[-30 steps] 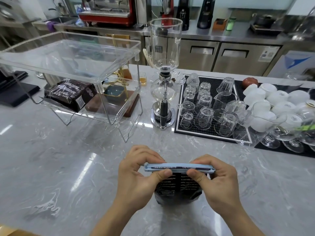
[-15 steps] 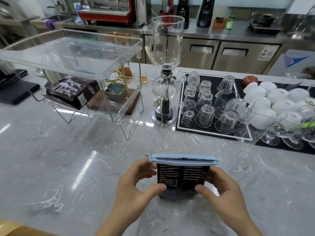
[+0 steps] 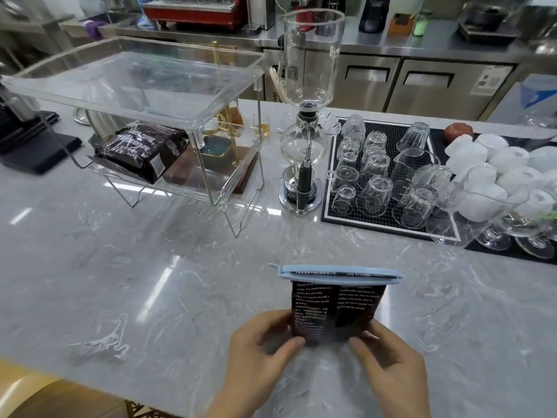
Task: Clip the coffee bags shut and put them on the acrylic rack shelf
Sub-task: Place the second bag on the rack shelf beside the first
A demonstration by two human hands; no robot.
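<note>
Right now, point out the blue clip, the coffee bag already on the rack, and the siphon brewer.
blue clip (image 3: 340, 275): head view, middle of its bar.
coffee bag on the rack (image 3: 141, 152): head view, printed front face.
siphon brewer (image 3: 313, 58): head view, upper glass chamber.

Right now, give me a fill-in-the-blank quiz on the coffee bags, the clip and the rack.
1. The clip on the held bag is coloured ____.
2. The other bag lies on the rack's ____ shelf.
3. The left hand and right hand grip the bag near its ____.
Missing words: blue; lower; bottom.
</note>
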